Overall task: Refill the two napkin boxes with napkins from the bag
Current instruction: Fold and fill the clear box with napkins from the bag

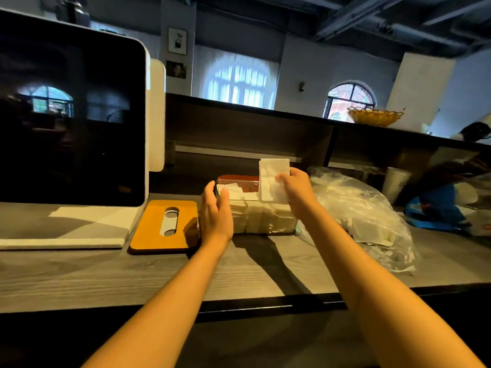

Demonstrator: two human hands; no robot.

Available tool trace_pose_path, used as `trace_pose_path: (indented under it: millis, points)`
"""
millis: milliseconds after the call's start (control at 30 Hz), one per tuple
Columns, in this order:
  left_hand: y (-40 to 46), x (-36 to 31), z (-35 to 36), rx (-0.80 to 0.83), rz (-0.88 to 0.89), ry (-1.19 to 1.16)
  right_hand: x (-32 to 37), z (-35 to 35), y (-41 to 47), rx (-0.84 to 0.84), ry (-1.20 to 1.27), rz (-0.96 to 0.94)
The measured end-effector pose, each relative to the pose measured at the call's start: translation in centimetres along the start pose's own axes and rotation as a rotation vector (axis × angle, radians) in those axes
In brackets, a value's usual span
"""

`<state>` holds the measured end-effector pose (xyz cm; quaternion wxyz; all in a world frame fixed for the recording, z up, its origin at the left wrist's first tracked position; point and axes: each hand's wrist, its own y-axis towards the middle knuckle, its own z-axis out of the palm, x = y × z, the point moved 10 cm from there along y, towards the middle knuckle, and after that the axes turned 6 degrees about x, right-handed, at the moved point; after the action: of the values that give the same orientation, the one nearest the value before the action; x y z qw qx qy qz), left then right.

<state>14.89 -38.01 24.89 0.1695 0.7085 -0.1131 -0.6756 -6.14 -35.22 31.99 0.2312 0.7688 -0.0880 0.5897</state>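
From the head camera, looking down along two bare forearms, the person stands at a grey wood-grain counter (265, 269). A clear napkin box (261, 217) sits on it straight ahead, lid off, packed with white folded napkins. Behind it, touching or just beside its far edge, is a second box (237, 179) with a reddish-brown top — whether that one holds napkins I cannot tell. The left hand (215, 208) rests against the left end of the clear box, fingers straight and close together, thumb apart from them, holding nothing. The right hand (297, 189) hovers over the right end of the box and pinches a small stack of napkins (273, 180) between thumb and fingers, the stack held upright above the filling. An orange lid (164, 225) with a slot cut in it lies flat on the counter just left of the left hand. To the right of the box slumps a crumpled clear plastic bag (366, 221) with more white napkins inside — it lies near the right forearm. A large dark screen (71, 123) on a white stand fills the left side, and a woven basket (376, 116) sits on the high shelf beyond.
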Motion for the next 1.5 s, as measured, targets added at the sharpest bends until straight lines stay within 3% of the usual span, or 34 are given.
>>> trace_pose_path:
  millis: [167,367,533,667,800,900,967,1067,1133,1200,1333,1433,1500]
  points:
    - [0.0,2.3,1.8,0.069,-0.116,-0.019,-1.2,2.2,3.1,0.121,-0.166,0.195]
    - [0.0,2.7,2.2,0.066,-0.078,0.006,-2.1,4.2,4.2,0.22,-0.52,0.333]
    - [0.0,2.7,2.2,0.066,-0.07,-0.006,-1.9,5.9,3.9,0.385,-0.726,0.281]
    - [0.0,2.7,2.2,0.059,-0.072,-0.009,-1.1,5.0,4.2,0.246,-0.683,0.251]
    - [0.0,2.8,2.2,0.061,-0.077,-0.018,-2.0,4.6,3.8,0.277,-0.641,0.298]
    - [-0.1,2.6,2.1,0.052,-0.072,-0.019,0.3,3.6,4.6,0.142,-0.662,0.124]
    - [-0.1,2.7,2.0,0.047,-0.072,-0.026,1.5,3.8,4.5,0.098,-0.549,0.037]
    - [0.0,3.0,2.0,0.048,-0.078,-0.046,-0.2,6.8,3.0,0.347,-0.353,0.182]
    - [0.1,3.0,2.0,0.046,-0.074,-0.062,-1.1,8.3,1.8,0.507,-0.433,0.256]
    - [0.1,2.9,1.9,0.041,-0.067,-0.08,-1.0,8.4,1.3,0.542,-0.474,0.275]
    - [0.2,2.9,1.7,0.031,-0.076,-0.083,-0.6,8.4,1.9,0.444,-0.476,0.208]
    - [-0.1,1.9,0.8,-0.031,-0.012,-0.025,1.4,6.2,1.7,0.17,-0.318,-0.05]
    - [-0.8,-0.2,-0.5,-0.122,0.134,0.032,2.7,4.4,-0.3,0.055,-0.156,-0.22]
